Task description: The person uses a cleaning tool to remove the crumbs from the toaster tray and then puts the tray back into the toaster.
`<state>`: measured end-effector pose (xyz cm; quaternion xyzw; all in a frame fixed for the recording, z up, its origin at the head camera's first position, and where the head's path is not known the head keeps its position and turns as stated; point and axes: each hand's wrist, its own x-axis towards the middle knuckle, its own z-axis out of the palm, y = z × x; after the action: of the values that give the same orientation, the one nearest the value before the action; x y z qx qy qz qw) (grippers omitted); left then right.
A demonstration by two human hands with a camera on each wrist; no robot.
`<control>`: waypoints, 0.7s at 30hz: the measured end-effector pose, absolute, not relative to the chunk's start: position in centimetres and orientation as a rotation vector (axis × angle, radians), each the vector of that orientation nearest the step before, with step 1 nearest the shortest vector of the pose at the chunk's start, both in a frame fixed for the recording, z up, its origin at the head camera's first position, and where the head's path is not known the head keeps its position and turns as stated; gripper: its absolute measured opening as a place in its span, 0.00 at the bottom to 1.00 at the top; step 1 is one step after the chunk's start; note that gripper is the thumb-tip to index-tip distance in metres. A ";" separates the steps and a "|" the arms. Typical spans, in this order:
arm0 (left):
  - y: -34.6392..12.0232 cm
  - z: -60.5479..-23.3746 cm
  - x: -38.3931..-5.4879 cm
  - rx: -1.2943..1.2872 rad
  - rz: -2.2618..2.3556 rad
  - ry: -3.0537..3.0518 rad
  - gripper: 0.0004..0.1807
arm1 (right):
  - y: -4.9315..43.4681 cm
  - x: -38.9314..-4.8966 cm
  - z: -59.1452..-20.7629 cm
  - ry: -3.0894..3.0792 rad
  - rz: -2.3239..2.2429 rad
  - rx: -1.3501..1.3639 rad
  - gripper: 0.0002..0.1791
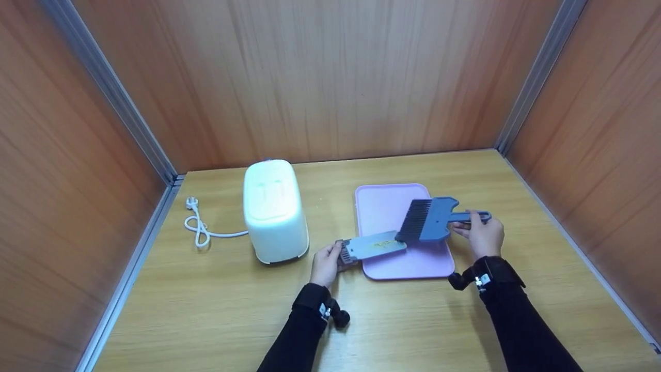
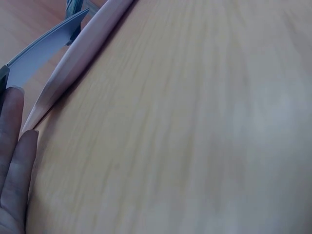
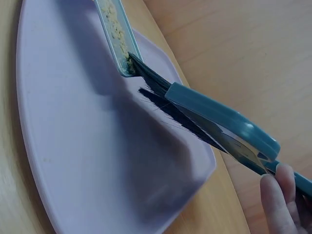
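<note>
My left hand (image 1: 324, 266) pinches the grey end of a narrow light-blue crumb tray (image 1: 369, 248), which reaches right over a lilac tray (image 1: 383, 204). Yellowish crumbs (image 3: 116, 31) lie along the crumb tray's channel. In my right hand (image 1: 485, 238) is the handle of a blue brush (image 1: 437, 219) with dark bristles. Its bristle tips (image 3: 132, 59) meet the crumbs at the crumb tray's far end. Only a few fingers (image 2: 19, 165) of the left hand show in the left wrist view, beside the lilac tray's edge.
A pale toaster (image 1: 273, 206) stands left of the lilac tray. Its white cord (image 1: 227, 235) runs left to a plug (image 1: 192, 202) on the wooden table (image 1: 206, 310). Wood-grain panels (image 1: 335, 77) enclose the back and both sides.
</note>
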<state>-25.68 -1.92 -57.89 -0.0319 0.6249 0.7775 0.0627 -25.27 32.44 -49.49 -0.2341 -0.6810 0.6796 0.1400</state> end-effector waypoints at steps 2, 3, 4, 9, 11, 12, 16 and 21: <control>-1.9 -57.9 -25.6 -0.099 2.343 1.899 0.23 | 32.6 -25.0 -49.4 -1.969 1.958 -0.662 0.23; -1.8 -57.9 -25.7 -0.104 2.343 1.901 0.23 | 32.7 -24.9 -49.4 -1.974 1.951 -0.648 0.23; -1.8 -57.9 -25.6 -0.096 2.343 1.907 0.23 | 32.7 -24.9 -49.3 -1.988 1.938 -0.624 0.23; -1.9 -57.7 -25.6 -0.090 2.336 1.939 0.23 | 32.8 -24.5 -48.9 -2.070 1.836 -0.530 0.23; -1.9 -57.6 -25.5 -0.098 2.329 1.955 0.23 | 32.9 -24.3 -48.7 -2.090 1.812 -0.518 0.24; -1.9 -57.6 -25.5 -0.102 2.330 1.952 0.23 | 33.0 -24.3 -48.6 -2.099 1.806 -0.518 0.24; -1.8 -57.6 -25.6 -0.114 2.314 1.985 0.24 | 33.4 -24.0 -48.4 -2.116 1.804 -0.530 0.24; -1.8 -57.8 -25.6 -0.132 2.287 2.021 0.23 | 33.7 -23.6 -48.0 -2.129 1.756 -0.544 0.24</control>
<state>-25.63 -1.78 -57.77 -0.0431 0.6611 0.7478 0.0433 -23.64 33.73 -48.03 -0.1906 -0.7466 0.6160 0.1636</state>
